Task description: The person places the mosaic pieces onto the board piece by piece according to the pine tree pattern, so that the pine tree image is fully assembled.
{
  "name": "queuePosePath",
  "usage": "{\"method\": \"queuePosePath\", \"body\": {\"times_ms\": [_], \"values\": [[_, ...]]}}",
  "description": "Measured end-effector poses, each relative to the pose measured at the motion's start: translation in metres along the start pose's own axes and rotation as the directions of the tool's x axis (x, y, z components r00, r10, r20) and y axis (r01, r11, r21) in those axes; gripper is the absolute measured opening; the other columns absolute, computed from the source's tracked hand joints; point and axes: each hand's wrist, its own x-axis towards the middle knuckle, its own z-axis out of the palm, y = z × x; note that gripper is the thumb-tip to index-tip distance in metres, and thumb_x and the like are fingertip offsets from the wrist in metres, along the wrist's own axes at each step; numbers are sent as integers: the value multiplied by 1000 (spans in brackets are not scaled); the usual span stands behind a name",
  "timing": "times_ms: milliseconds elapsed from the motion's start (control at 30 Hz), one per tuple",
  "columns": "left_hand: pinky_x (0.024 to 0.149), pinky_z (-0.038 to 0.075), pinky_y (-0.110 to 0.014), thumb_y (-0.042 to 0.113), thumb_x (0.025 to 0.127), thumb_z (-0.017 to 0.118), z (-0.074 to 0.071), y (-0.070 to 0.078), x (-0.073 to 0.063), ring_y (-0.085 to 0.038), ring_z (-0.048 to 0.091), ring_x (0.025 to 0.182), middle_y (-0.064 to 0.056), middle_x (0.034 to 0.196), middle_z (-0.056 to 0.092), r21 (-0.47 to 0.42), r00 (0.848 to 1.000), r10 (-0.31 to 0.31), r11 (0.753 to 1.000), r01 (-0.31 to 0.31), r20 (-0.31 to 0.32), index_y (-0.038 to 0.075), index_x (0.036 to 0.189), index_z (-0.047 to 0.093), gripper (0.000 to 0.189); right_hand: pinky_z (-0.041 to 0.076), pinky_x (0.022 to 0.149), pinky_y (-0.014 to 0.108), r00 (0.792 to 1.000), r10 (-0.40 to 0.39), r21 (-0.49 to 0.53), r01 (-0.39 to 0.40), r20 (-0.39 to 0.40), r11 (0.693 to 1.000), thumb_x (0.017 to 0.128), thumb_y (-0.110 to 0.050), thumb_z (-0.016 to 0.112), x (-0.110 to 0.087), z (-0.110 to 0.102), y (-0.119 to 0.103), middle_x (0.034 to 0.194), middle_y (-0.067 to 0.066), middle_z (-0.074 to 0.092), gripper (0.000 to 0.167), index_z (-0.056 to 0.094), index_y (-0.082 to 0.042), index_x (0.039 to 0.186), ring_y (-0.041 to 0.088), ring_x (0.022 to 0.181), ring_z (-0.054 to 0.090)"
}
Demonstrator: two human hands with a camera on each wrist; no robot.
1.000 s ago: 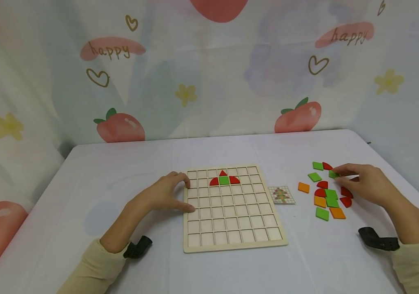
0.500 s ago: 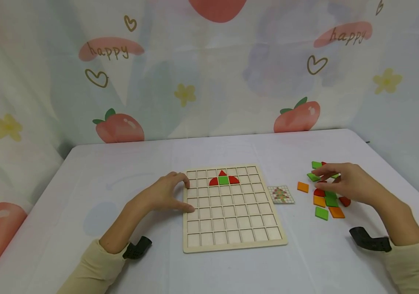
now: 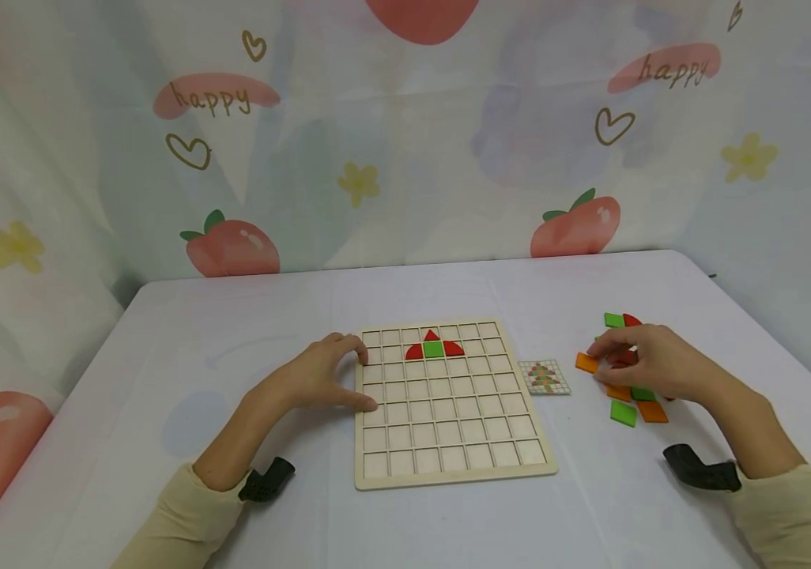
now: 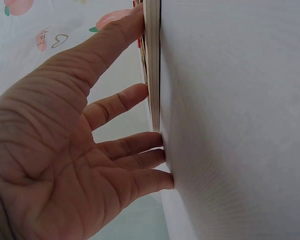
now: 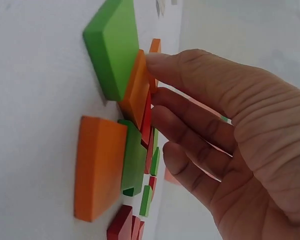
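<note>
In the head view my left hand (image 3: 316, 371) rests against the left side of a wooden grid board (image 3: 458, 479), thumb at its edge. The left wrist view shows its fairly straight fingers (image 4: 112, 107) touching the board's side and the tabletop. On the board lie a red triangle (image 3: 431, 336), a green square (image 3: 433, 349) and two red quarter-circle tiles (image 3: 453, 348). My right hand (image 3: 672, 363) hovers low over loose tiles, thumb and fingertips beside an orange square tile (image 3: 582, 362). In the right wrist view the thumb overlaps that orange tile (image 5: 155, 45); contact is unclear.
A small pattern card (image 3: 545, 378) lies right of the board. Several loose green, orange and red tiles spread under and around the right hand, among them a green tile (image 3: 623, 413) and an orange tile (image 3: 653, 412). A printed curtain (image 3: 405, 197) hangs behind the table.
My right hand has moved left and nearer, from the green tile at the back of the loose tiles to the orange square tile. The left hand and board have stayed put.
</note>
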Motion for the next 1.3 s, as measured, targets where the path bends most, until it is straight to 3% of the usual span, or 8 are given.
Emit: {"method": "queuePosePath", "body": {"times_ms": [333,667,933,1300], "values": [[106,45,-54,46,75,91,-1,-1,-2,-33,50,131,-14,144,51,-5,1000,9,1000,-9,0,21,118,58,58,52,69,22,999,-24,-32,23,-26,999,85,-11,80,3,6,-5,94,-2,67,22,74,-9,106,19,88,56],[105,46,-53,46,76,90,-1,0,-2,-32,51,129,-13,144,51,2,1000,-1,1000,1,6,22,118,58,59,50,68,22,992,-107,-46,105,-61,993,83,-8,82,5,9,-11,92,-5,66,21,74,-10,102,14,83,56],[104,46,-52,45,76,90,-2,-1,-2,-31,51,128,-13,143,51,3,1000,-16,1000,16,7,22,118,58,58,53,76,28,973,-214,-58,209,-87,976,83,-7,81,7,12,-31,97,-9,69,20,73,-16,100,11,88,58],[103,47,-51,44,75,91,-1,2,-1,-29,52,124,-11,139,53,-8,1000,1,1000,-1,7,22,116,58,57,54,75,30,923,-373,-70,367,-94,927,81,-6,84,14,19,-62,94,-16,65,24,71,-21,96,10,86,61]]}}
